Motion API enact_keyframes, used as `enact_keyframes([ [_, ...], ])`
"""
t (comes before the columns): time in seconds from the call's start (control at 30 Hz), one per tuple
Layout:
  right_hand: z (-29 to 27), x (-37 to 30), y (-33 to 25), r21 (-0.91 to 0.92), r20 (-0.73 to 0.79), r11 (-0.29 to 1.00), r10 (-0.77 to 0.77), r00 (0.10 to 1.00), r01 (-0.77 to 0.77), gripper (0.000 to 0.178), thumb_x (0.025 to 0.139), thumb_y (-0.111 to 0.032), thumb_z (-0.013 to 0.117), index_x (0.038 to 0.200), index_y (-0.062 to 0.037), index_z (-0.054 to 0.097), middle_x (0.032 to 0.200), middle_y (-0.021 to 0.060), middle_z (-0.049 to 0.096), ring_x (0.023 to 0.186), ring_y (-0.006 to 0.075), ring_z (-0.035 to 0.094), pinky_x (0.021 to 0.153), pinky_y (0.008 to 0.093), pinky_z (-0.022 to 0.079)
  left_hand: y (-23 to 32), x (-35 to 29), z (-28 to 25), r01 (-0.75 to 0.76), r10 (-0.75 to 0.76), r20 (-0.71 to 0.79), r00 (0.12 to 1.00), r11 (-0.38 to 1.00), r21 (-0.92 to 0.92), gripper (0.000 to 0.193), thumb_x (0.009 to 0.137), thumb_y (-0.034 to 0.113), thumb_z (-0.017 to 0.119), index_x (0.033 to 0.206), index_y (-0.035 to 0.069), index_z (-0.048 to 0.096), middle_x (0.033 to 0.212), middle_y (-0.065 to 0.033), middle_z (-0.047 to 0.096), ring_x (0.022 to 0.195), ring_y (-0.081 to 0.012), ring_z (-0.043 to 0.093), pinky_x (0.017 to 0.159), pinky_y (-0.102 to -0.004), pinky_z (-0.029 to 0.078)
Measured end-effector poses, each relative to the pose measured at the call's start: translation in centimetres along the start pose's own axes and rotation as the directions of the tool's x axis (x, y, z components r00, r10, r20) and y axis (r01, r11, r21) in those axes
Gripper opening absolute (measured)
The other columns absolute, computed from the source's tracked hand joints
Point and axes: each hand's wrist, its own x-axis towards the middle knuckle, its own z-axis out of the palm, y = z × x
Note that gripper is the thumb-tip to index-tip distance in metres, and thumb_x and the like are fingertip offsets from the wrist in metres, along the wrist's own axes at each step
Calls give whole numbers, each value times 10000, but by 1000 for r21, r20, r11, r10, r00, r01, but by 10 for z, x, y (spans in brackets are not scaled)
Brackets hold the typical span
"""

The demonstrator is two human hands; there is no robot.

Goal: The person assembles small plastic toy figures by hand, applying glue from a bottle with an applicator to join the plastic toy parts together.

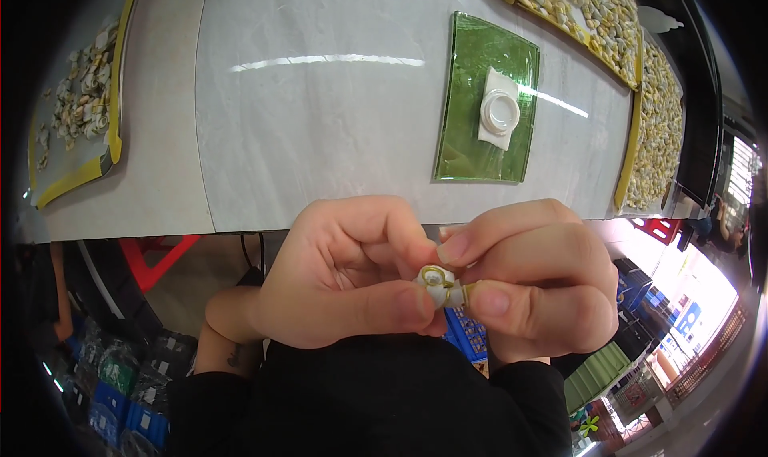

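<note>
Close to my body, just off the table's front edge, both hands meet at a small white piece with gold-coloured lines [437,281]. My left hand [340,269] is closed, pinching the piece's left side between thumb and fingers. From the other side, my right hand [548,277] grips its right end with thumb and curled fingers. The fingers cover part of the piece, so its exact kind cannot be made out. A rounded, gold-edged face with a grey-white centre shows between the fingertips.
On the grey table [320,137] lies a green sheet [472,73] with a small round white dish [501,111] on a folded white pad [494,143]. Yellow-edged trays of many small white-and-gold pieces stand at left [114,81] and right [638,129]. A red stool [152,261] is below left.
</note>
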Motion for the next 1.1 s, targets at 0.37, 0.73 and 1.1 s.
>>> enact_keyframes([
  [0.37, -1, 0, -3, -33, 14, 997, -69, 997, 70, 188, 706, 6, 646, 776, -26, 475, 659, 101, 511, 623, 240, 596, 495, 300, 558, 5, -2, 3, -70, 68, 20, 998, 953, 295, 183, 786, -50, 614, 945, -43, 523, 912, -113, 624, 838, -103, 586, 754, -234, 456],
  [0.73, 3, -2, -7, -95, 5, 993, -64, 998, 64, 197, 742, -55, 654, 820, -40, 474, 675, 87, 508, 657, 230, 588, 563, 291, 566, 4, -1, 1, -151, 125, 90, 988, 894, 422, 222, 825, -17, 575, 1028, -64, 498, 932, -121, 614, 848, -106, 581, 749, -227, 459],
  [1.1, -151, -11, 27, -699, -651, 497, -148, 744, -513, 171, 795, -122, 645, 908, 7, 645, 754, 53, 612, 647, 69, 519, 527, 162, 380, 10, 6, 9, 130, -122, -46, 991, 959, 252, 418, 859, 330, 559, 984, -63, 494, 708, -129, 605, 642, -173, 610, 565, -250, 489],
])
